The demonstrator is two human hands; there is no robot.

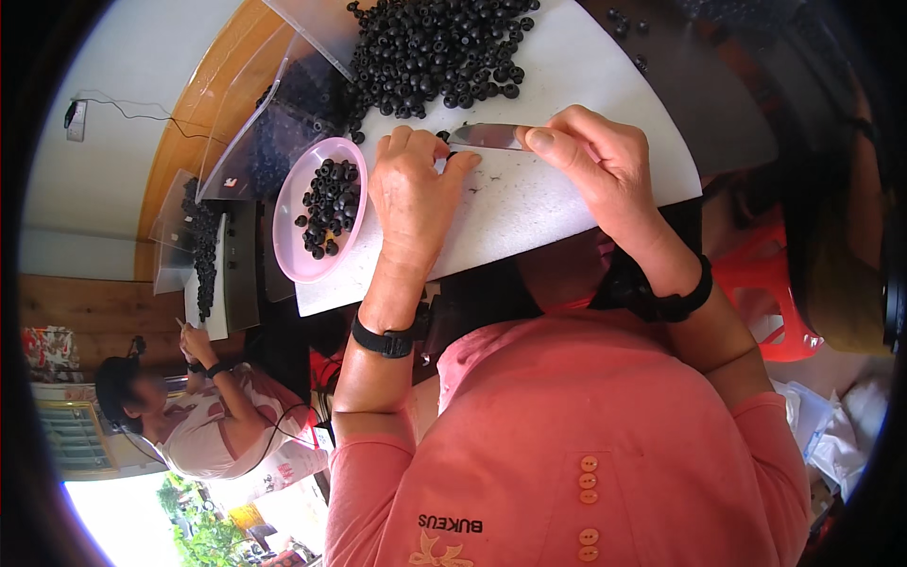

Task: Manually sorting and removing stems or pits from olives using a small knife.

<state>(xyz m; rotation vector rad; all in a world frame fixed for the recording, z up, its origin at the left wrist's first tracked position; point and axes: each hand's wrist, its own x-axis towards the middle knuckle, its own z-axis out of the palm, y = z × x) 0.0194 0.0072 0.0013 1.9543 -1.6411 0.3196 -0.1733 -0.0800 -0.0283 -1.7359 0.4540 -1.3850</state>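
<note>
My left hand [411, 189] is closed, thumb and fingers pinching a small black round piece [443, 137] over the white work surface [515, 208]. In my right hand [605, 156] is a knife [487, 136], gripped by its handle. Its blade points left, with the tip right beside the pinched piece. Beyond my hands lies a big pile of similar black pieces [435, 57], some showing a hole. Left of my left hand sits a pink oval plate [285, 222] holding several more black pieces [331, 203].
Clear plastic panels [250, 132] stand at the far left, with more black pieces behind them. Further left, a co-worker [222, 411] sits at another table with a similar heap [203, 246]. A red plastic stool [770, 283] and white plastic bags [836, 439] are at right.
</note>
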